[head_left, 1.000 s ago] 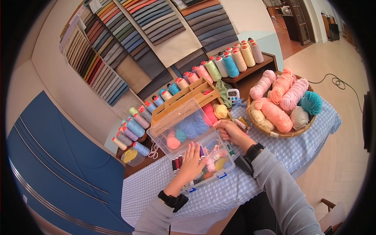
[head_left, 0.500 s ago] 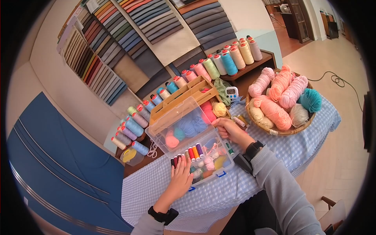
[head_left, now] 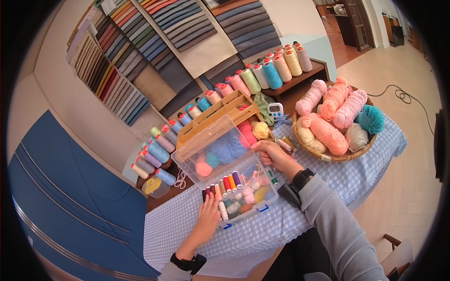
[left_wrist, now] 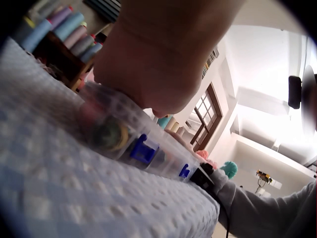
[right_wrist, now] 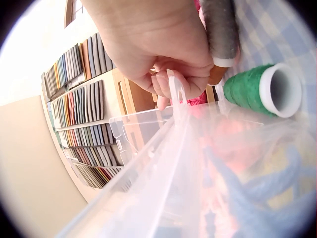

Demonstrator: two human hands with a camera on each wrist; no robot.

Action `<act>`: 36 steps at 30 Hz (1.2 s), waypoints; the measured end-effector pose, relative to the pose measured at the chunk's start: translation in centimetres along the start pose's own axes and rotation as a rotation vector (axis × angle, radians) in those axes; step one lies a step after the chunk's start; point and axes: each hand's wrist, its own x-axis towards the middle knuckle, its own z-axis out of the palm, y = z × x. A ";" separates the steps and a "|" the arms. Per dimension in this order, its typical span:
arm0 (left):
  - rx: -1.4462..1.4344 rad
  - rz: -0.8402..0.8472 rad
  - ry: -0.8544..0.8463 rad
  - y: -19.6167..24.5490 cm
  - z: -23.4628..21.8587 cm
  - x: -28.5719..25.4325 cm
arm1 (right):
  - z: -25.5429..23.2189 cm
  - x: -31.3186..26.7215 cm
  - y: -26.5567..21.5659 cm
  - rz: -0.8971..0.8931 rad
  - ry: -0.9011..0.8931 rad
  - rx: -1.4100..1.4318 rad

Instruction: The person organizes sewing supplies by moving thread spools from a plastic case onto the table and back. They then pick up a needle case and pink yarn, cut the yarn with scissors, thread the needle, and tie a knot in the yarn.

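A clear plastic compartment box [head_left: 246, 214] with blue latches stands on the checked cloth, its transparent lid [head_left: 206, 132] raised. Inside are a row of coloured thread spools [head_left: 229, 183], white spools [head_left: 223, 211] and small yarn balls [head_left: 248, 195]. My left hand [head_left: 205, 222] lies over the box's left end, its extended fingers at the dark spools of the row. At the far right corner, my right hand [head_left: 279, 158] has curled fingers pinching the box's clear tab [right_wrist: 177, 96]. A green thread spool [right_wrist: 247, 91] lies on the cloth just outside the box, below that hand.
A wicker basket [head_left: 323, 157] of yarn skeins stands at the right. Behind the box are a wooden organizer [head_left: 220, 114], a small timer [head_left: 275, 110] and rows of thread cones [head_left: 272, 75]. A yellow-lidded tub [head_left: 157, 188] sits at the left.
My left hand has slid left and toward me across the box, uncovering the coloured spools and then the white ones. The right hand keeps its place at the box corner.
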 end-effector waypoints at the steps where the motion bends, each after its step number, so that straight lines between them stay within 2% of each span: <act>1: -0.001 0.001 -0.001 -0.4 -0.3 0.0 | 0.0 0.0 0.0 0.000 -0.003 0.002; 3: -0.096 -0.071 0.064 -1.9 -1.0 0.2 | -0.1 -0.1 0.0 -0.002 -0.012 -0.004; 4: -0.098 -0.072 0.063 -3.5 -1.3 0.4 | -0.1 0.0 0.1 -0.005 -0.024 -0.009; 5: -0.215 -0.069 0.143 -5.5 -1.5 0.8 | -0.1 0.1 0.2 -0.002 -0.023 -0.011; 6: -0.333 -0.065 0.225 -6.2 -1.8 1.1 | -0.2 0.2 0.2 -0.006 -0.017 -0.003; 7: -0.339 -0.067 0.227 -6.8 -2.0 1.3 | -0.2 0.3 0.2 -0.009 -0.012 0.004; 10: -1.096 -0.289 0.594 -8.0 -3.0 3.0 | -0.2 0.2 0.0 0.020 -0.006 0.004; 11: -1.102 -0.293 0.596 -9.5 -2.7 3.4 | -0.1 0.2 0.0 0.026 -0.006 -0.001; 13: -1.606 -0.445 0.817 -12.5 -1.5 4.9 | -0.2 0.1 -0.2 0.011 -0.031 -0.007; 14: -1.820 -0.539 0.847 -13.3 -0.9 5.6 | -0.1 0.1 -0.2 0.016 -0.028 -0.012; 17: -1.906 -0.591 0.826 -14.8 2.0 7.3 | 0.3 -0.2 -0.6 0.026 0.004 -0.002; 18: -1.903 -0.447 0.836 -14.4 3.0 7.7 | 0.6 -0.3 -0.9 0.032 0.013 -0.011; 19: -1.915 -0.455 0.833 -14.5 3.3 8.0 | 0.9 -0.5 -1.2 -0.014 0.034 -0.011; 21: -1.732 -0.125 0.716 -14.8 3.7 8.0 | 1.3 -0.8 -1.8 -0.092 0.038 -0.055; 22: -1.629 -0.133 0.722 -14.4 3.7 8.1 | 1.3 -0.8 -2.1 -0.137 0.090 -0.094; 23: -1.639 -0.143 0.736 -13.9 3.7 8.1 | 1.3 -0.8 -2.4 -0.186 0.138 -0.135; 26: -1.697 -0.106 0.619 -12.5 3.1 8.3 | 1.5 -1.4 -3.1 -0.261 0.263 -0.280; 29: -1.713 -0.119 0.605 -11.3 2.5 8.2 | 1.2 -1.5 -2.7 -0.346 0.399 -0.432; 32: -1.709 -0.102 0.587 -11.8 2.7 8.0 | 1.1 -1.4 -2.6 -0.428 0.477 -0.467; 36: -1.631 -0.116 0.574 -12.0 2.8 8.1 | 0.3 -1.2 -2.5 -0.444 0.461 -0.374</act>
